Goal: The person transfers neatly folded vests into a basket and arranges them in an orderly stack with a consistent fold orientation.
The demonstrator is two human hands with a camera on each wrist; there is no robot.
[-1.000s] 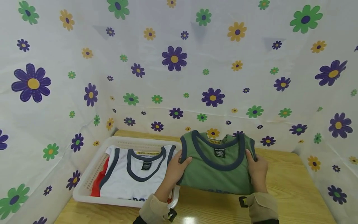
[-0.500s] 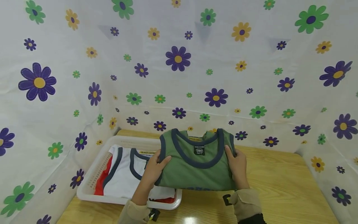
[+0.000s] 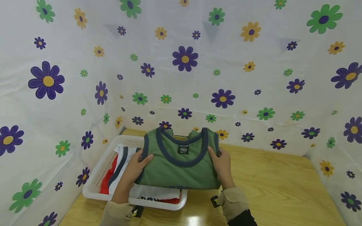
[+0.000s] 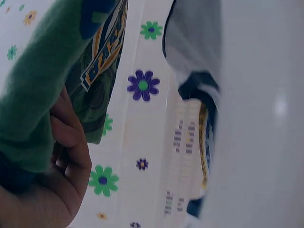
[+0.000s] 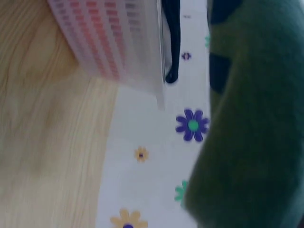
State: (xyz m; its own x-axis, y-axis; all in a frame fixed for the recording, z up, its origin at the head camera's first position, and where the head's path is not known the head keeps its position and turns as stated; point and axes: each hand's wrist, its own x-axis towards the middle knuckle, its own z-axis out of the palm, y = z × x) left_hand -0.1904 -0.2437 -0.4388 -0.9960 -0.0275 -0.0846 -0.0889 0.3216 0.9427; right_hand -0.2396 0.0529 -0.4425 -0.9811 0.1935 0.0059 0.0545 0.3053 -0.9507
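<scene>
A folded green tank top [image 3: 175, 175] with navy trim is held up between both hands, over the right part of a white plastic basket [image 3: 93, 197]. My left hand [image 3: 134, 168] grips its left side, thumb on the front; in the left wrist view the fingers [image 4: 71, 137] curl behind the green cloth [image 4: 28, 95]. On the right side, my right hand [image 3: 222, 163] pinches the edge, thumb in front. Under the green top, in the basket, lies a folded white tank top [image 3: 120, 168] with navy trim, partly hidden. Red cloth [image 3: 108, 175] shows beneath the white one.
The basket stands at the left of a wooden table [image 3: 271, 182]. Bare wood lies to the right. A white curtain [image 3: 158, 56] printed with flowers hangs behind the table and along both sides. In the right wrist view, the slotted basket wall [image 5: 102, 38] stands on the wood.
Both hands have carried the green tank top leftward, from beside the basket to above it. It now covers much of the white tank top. The view has shifted slightly.
</scene>
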